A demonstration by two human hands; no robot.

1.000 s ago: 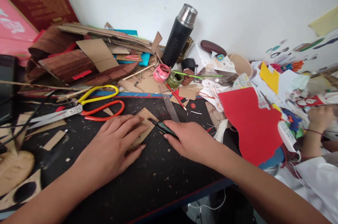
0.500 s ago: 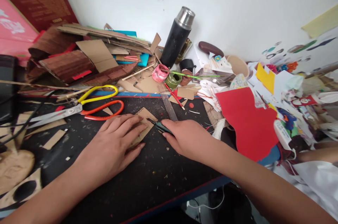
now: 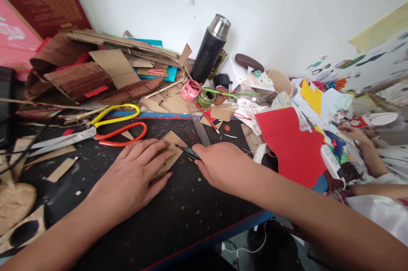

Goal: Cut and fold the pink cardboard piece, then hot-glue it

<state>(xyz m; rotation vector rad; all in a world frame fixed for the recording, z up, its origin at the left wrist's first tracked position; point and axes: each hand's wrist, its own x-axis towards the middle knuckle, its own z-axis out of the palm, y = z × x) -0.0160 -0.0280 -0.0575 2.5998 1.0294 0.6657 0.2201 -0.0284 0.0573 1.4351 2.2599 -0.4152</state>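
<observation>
My left hand [image 3: 137, 171] lies flat with its fingers stretched out over a small piece of brown cardboard [image 3: 176, 140], pressing it against the black tabletop. Part of the cardboard is hidden under the fingers. My right hand [image 3: 221, 162] is closed round a dark green craft knife [image 3: 190, 152], whose pointed tip is at the cardboard's right edge. Whether the tip touches it I cannot tell. A clear ruler [image 3: 199, 126] lies just beyond my right hand. Large scissors [image 3: 84, 134] with yellow and red handles rest to the left of my left hand.
At the back stand a black flask [image 3: 208, 52] and paint pots, including a pink one [image 3: 190, 91]. Cardboard scraps [image 3: 114, 67] pile up at the back left. A red sheet [image 3: 291, 147] lies to the right. Another person's hand [image 3: 355, 133] is at the far right.
The view has shifted slightly. Both my hands stay almost in place, with the knife tip still at the cardboard's edge. Another person's hand now shows at the far right.
</observation>
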